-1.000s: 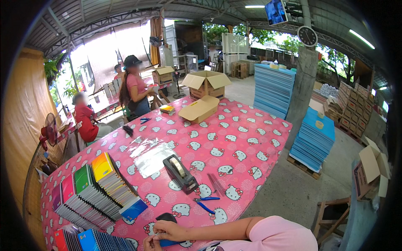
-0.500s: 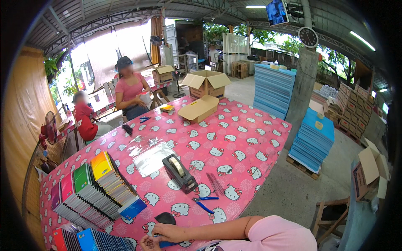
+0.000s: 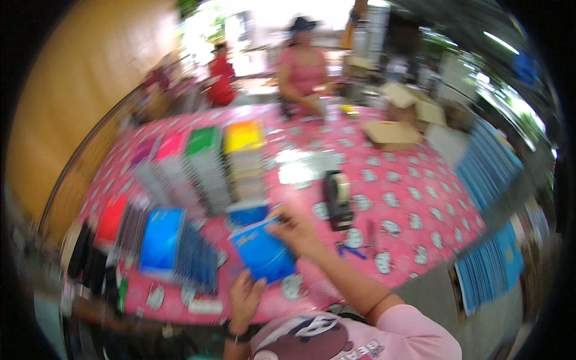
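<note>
A blue notebook (image 3: 264, 252) is tilted above the near side of the table, blurred by motion. My right hand (image 3: 293, 231) pinches its upper right edge between thumb and fingers. At its lower left corner is my left hand (image 3: 245, 300), thumb and fingers apart; whether it touches the cover is unclear. Just behind lies another blue notebook (image 3: 247, 215), partly covered by the held one. To the left stand a row of blue notebooks (image 3: 162, 240) and red notebooks (image 3: 112, 219). Taller stacks rise farther back: yellow (image 3: 244, 137), green (image 3: 203, 141), pink (image 3: 171, 147) and purple (image 3: 144, 151).
On the pink patterned table (image 3: 420, 222), a black tape dispenser (image 3: 338, 201) stands right of the stacks, near blue-handled pliers (image 3: 352, 251). Clear plastic (image 3: 303, 167) lies behind. A co-worker (image 3: 303, 66) stands across the table, left of cardboard boxes (image 3: 393, 135). Blue sheet stacks (image 3: 489, 165) are at right.
The view has swung left and down. My hands, earlier together low at the near edge, are now apart, and the blue notebook is raised into plain sight by my right hand.
</note>
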### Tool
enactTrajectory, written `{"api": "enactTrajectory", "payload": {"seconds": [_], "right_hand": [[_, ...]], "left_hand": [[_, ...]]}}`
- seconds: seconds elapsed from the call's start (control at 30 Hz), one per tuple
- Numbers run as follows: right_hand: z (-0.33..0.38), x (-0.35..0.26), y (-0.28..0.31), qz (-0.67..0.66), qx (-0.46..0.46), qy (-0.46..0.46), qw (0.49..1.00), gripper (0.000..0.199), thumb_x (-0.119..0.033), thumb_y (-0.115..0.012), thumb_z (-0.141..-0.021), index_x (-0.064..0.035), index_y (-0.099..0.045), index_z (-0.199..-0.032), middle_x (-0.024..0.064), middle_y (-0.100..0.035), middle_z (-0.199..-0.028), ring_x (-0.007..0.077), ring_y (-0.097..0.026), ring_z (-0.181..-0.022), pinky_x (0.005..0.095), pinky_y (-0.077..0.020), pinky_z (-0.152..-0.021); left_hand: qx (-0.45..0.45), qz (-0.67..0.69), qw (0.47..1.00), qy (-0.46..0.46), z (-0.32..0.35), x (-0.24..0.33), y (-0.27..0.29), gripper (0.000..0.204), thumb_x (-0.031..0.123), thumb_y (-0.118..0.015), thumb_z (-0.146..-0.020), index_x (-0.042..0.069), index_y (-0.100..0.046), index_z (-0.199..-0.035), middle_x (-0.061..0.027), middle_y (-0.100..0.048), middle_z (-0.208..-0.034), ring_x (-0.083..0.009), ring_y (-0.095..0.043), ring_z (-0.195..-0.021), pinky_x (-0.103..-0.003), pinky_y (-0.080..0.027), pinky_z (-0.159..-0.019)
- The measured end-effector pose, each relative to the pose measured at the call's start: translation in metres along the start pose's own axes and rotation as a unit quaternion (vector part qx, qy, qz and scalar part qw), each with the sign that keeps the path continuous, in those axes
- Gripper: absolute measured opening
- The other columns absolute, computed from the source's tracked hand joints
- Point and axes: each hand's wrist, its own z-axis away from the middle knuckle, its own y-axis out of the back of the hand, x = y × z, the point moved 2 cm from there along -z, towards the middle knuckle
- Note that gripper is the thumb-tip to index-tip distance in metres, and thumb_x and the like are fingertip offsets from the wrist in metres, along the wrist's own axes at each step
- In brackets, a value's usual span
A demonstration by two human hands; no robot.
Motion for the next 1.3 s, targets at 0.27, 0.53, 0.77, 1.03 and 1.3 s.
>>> {"api": "enactTrajectory", "payload": {"seconds": [0.27,0.53,0.77,1.03,1.3], "right_hand": [[-0.032,-0.04,-0.061,-0.097,-0.031,0.064,0.993,0.016,-0.014,-0.06,-0.086,-0.004,-0.055,-0.098,-0.0033,-0.053,-0.083,0.0034,-0.046,-0.074,0.0187,-0.0391,-0.067],[-0.057,-0.111,-0.114,0.09,-0.277,0.27,0.918,0.035,-0.009,-0.066,-0.078,-0.0044,-0.055,-0.111,0.0031,-0.057,-0.095,0.0123,-0.055,-0.088,0.0253,-0.0442,-0.078],[-0.086,-0.148,-0.155,0.179,-0.074,0.516,0.834,0.042,-0.016,-0.066,-0.077,-0.0049,-0.054,-0.116,0.0128,-0.058,-0.11,0.0236,-0.055,-0.099,0.0333,-0.0399,-0.089],[-0.11,0.014,-0.155,0.051,-0.141,0.147,0.978,0.038,-0.024,-0.062,-0.084,-0.0017,-0.055,-0.114,0.0122,-0.058,-0.11,0.0226,-0.054,-0.103,0.033,-0.0409,-0.089],[-0.101,0.036,-0.187,0.002,-0.063,0.127,0.99,0.028,-0.013,-0.055,-0.084,-0.0007,-0.055,-0.109,0.008,-0.056,-0.104,0.0165,-0.051,-0.098,0.0278,-0.038,-0.089]], "left_hand": [[0.145,-0.003,0.973,-0.179,0.019,0.084,0.031,0.044,0.002,-0.059,-0.084,-0.002,-0.043,-0.125,-0.0023,-0.057,-0.082,-0.0051,-0.053,-0.072,-0.018,-0.042,-0.062],[0.267,-0.353,0.838,-0.319,0.015,0.183,0.066,0.052,0.001,-0.066,-0.075,-0.001,-0.046,-0.124,-0.0092,-0.059,-0.094,-0.0091,-0.054,-0.078,-0.02,-0.042,-0.066],[0.322,-0.151,0.873,-0.335,-0.003,0.186,0.093,0.05,-0.001,-0.065,-0.077,0.002,-0.045,-0.122,-0.0071,-0.054,-0.096,-0.0122,-0.055,-0.082,-0.024,-0.048,-0.063],[0.475,-0.393,0.763,-0.196,-0.002,0.122,0.147,0.047,0.027,-0.07,-0.077,-0.001,-0.05,-0.109,-0.0145,-0.053,-0.108,-0.026,-0.048,-0.105,-0.04,-0.036,-0.092],[0.385,-0.242,0.855,-0.249,-0.032,0.105,0.148,0.03,0.015,-0.052,-0.091,-0.002,-0.055,-0.115,-0.0136,-0.059,-0.113,-0.0181,-0.054,-0.105,-0.031,-0.039,-0.092]]}}
